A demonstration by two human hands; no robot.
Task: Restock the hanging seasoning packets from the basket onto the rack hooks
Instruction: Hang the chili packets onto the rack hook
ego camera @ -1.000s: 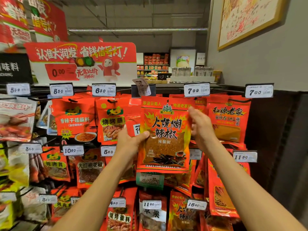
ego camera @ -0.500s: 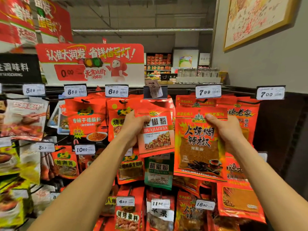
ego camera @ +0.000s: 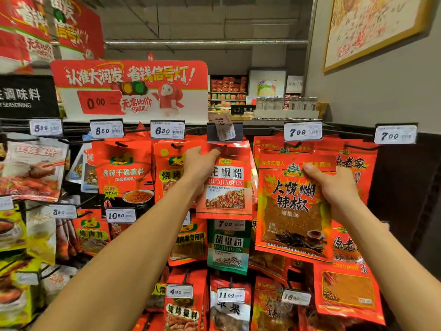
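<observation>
Left hand (ego camera: 199,167) pinching top edge of hanging peppercorn packet (ego camera: 226,187), right hand (ego camera: 334,187) gripping chilli packet (ego camera: 294,206) at upper right corner, packets crowded edge to edge, dark wall panel (ego camera: 405,199) bare at right

On the red promotional sign (ego camera: 130,89) "认准大润发 省钱信号灯!", "0.00" and "无需比价" are printed. "SEASONING" is read on the black aisle sign (ego camera: 26,97). Along the top row, price tags are marked 8.50 (ego camera: 106,130), 6.80 (ego camera: 167,130), 7.99 (ego camera: 302,132) and 7.00 (ego camera: 395,135). The packet (ego camera: 226,187) gripped by the left hand (ego camera: 199,167) is lettered "HUAJIAOFEN". On the packet (ego camera: 294,209) held by the right hand (ego camera: 333,187), "辣椒面" is printed. The green packet (ego camera: 228,247) is labelled "胡椒粉 HUJIAOFEN". Lower tags are marked 10.60 (ego camera: 120,215), 4.90 (ego camera: 179,292) and 11.50 (ego camera: 230,295).
</observation>
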